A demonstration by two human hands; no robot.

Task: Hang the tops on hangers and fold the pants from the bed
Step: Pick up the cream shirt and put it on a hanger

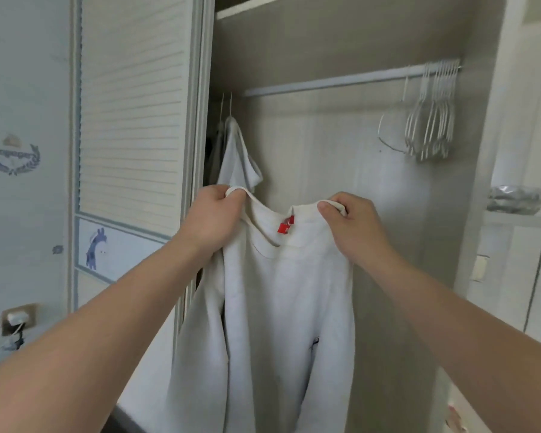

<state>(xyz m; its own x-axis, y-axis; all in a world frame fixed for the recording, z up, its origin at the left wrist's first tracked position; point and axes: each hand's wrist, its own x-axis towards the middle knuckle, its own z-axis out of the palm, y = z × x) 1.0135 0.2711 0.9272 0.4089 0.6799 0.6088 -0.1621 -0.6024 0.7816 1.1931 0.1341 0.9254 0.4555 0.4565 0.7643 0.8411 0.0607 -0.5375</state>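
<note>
Cream knit top hangs limp before the open wardrobe, my left hand and right hand each pinching its collar. Soft and light, I'd guess; best held at the neckline for a hanger.

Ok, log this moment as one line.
left hand grips white top | right hand grips white top | hangers on rail

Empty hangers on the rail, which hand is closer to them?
Right. The right hand grips the top below and left of the hangers; the left hand grips it farther left.
</note>
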